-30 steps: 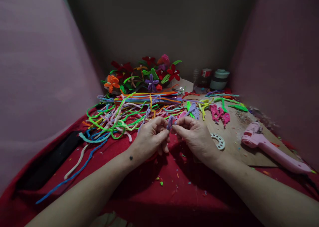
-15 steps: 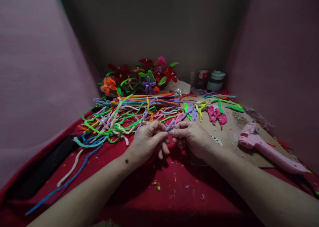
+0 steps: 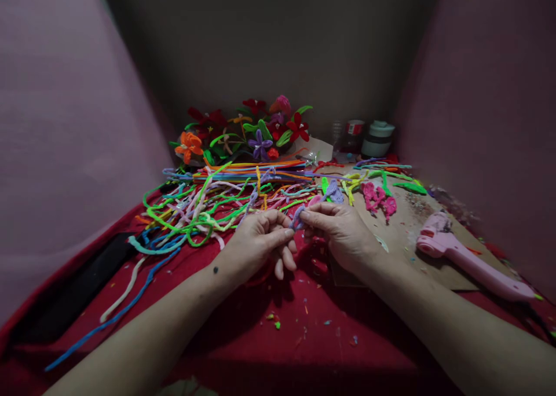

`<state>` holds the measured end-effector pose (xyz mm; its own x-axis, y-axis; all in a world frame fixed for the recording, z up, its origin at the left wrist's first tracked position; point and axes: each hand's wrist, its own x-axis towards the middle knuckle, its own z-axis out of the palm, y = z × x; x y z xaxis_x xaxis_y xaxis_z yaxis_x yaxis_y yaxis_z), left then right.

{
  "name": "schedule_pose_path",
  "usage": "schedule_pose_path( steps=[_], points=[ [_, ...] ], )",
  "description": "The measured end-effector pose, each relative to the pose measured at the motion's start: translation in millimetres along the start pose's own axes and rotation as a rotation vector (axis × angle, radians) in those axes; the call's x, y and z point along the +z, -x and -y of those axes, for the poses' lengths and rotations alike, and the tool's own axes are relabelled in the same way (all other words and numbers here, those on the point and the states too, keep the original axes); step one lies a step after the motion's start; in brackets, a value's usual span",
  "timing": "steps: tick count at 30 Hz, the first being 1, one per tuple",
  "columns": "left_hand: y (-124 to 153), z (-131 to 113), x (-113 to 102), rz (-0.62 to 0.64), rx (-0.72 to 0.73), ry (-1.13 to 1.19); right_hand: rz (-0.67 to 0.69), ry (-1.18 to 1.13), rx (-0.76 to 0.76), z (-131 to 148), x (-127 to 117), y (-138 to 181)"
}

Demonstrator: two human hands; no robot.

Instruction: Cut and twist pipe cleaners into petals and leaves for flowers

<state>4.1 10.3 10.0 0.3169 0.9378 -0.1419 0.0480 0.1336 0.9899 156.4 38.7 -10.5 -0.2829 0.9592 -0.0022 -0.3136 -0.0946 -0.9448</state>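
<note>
Between both hands is a purple pipe cleaner (image 3: 297,217), bent into a small looped shape. My left hand (image 3: 264,239) pinches its near end between thumb and forefinger, the other fingers curled below. My right hand (image 3: 343,228) grips the same piece from the right with thumb and forefinger. Just behind the fingers lie a pink pipe-cleaner piece (image 3: 315,200) and a lilac pipe-cleaner petal shape (image 3: 334,191), partly hidden. Left of the hands spreads a tangle of colourful pipe cleaners (image 3: 208,216).
A pink hot glue gun (image 3: 473,263) rests at the right, partly on a cardboard sheet (image 3: 403,263). Pink pipe-cleaner shapes (image 3: 379,199) lie on the board. Pipe-cleaner flowers (image 3: 260,144) and a lidded jar (image 3: 377,138) stand at the back. Scraps dot the red cloth (image 3: 243,338).
My right hand has shifted slightly up and tightened at the purple piece, which now looks more looped. My left hand stays nearly in place.
</note>
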Motion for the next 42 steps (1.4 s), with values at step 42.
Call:
schedule_pose_path(
  steps=[42],
  points=[
    [5, 1, 3, -0.157, 0.117, -0.217, 0.078, 0.019, -0.032, -8, 8, 6]
  ],
)
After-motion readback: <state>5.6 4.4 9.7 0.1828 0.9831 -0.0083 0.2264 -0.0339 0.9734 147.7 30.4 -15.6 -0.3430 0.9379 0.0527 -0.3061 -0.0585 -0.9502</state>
